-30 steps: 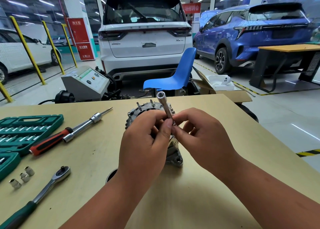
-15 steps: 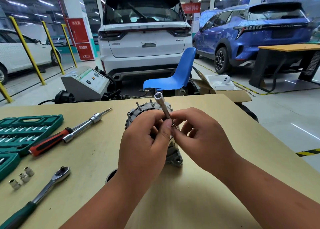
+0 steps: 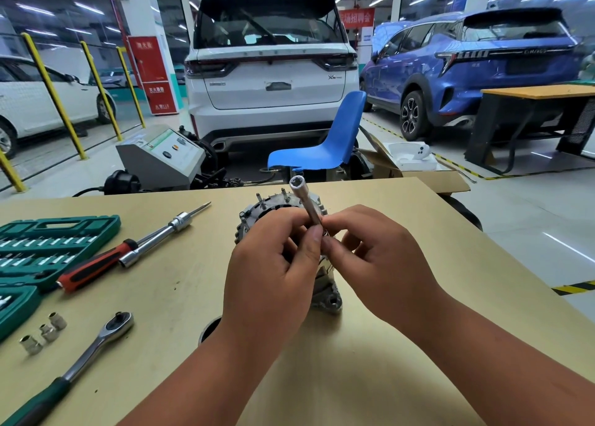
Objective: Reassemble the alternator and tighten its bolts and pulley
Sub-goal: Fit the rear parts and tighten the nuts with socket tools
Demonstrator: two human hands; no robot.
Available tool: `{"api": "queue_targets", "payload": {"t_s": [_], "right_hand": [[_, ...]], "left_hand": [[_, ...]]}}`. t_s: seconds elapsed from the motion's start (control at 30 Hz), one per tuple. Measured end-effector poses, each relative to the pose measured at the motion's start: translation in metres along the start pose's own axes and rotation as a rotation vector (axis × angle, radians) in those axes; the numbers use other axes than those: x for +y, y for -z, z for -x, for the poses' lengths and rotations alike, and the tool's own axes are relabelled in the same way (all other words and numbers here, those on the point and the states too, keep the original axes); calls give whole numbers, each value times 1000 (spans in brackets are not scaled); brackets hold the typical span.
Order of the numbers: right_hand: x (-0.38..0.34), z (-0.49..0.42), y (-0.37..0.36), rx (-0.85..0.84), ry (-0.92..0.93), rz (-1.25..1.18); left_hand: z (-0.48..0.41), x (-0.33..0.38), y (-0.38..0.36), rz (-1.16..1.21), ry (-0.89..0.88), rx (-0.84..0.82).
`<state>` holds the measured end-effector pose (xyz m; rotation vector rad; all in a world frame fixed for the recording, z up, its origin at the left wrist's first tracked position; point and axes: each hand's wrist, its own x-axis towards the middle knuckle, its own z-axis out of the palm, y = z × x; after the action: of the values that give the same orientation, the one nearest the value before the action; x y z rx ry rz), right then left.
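Left hand (image 3: 273,274), right hand (image 3: 376,264) on socket (image 3: 306,205)

The tan table (image 3: 370,377) in front of me carries the alternator (image 3: 326,292) at its middle. From there, at nine o'clock lies a red-and-black-handled driver (image 3: 128,248), its steel shaft pointing toward two o'clock. Farther out at nine is the green socket case (image 3: 48,245). At eight o'clock lie three loose sockets (image 3: 43,332) and a green-handled ratchet (image 3: 87,358). A dark round part (image 3: 209,330) sits near the alternator at seven, half hidden.

Grey alternator (image 3: 325,292) upright on table (image 3: 370,377)
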<state>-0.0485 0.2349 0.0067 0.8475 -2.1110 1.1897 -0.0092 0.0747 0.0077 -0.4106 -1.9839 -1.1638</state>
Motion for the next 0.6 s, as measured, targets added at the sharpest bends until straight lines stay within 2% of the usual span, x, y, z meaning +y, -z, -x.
{"api": "queue_targets", "payload": {"t_s": [0.6], "right_hand": [[-1,1,0,-12,-26,-17]], "left_hand": [[-1,-1,0,15,-14,-11]]}}
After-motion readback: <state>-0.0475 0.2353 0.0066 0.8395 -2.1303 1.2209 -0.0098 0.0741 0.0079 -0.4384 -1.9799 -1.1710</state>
